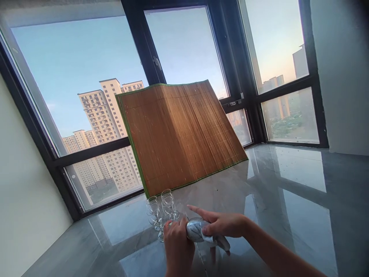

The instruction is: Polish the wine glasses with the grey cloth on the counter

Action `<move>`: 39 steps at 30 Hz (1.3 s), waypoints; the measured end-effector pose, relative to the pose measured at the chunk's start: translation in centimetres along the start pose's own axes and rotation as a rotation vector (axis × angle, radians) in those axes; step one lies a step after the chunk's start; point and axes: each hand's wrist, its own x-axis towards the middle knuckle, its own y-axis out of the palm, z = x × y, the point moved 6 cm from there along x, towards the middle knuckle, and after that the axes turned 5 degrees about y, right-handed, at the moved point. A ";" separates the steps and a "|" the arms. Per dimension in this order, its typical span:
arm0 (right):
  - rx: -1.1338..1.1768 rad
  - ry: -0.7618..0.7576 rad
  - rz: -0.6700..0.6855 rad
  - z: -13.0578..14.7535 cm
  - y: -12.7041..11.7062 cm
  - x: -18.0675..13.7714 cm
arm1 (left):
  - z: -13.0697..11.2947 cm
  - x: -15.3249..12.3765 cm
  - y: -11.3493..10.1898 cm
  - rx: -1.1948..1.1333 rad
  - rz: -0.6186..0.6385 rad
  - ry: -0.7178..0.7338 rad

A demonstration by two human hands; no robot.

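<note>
On the near side, a person's left hand [177, 234] and right hand [226, 224] are bare and slender-fingered; the slim right forearm [273, 248], also bare, narrows toward the hand, and the left wrist [180, 261] is uncovered.

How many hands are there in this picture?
2: the left hand, holding a glass beside the standing glasses, and the right hand, on the pale cloth.

The central mat [184, 134] is warm brown, finely streaked darker and lighter, with a green border [133, 150]. Towards seven o'clock the glasses [167, 206] are colourless; towards five, the cloth [211, 240] is greyish white. The surface [302, 231] at four is grey with pale reflections; the window frame [134, 30] at eleven, black.
</note>
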 end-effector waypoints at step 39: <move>0.047 -0.235 -0.169 1.9 -0.9 0.1 | 2.1 0.0 2.5 -0.490 -0.064 -0.301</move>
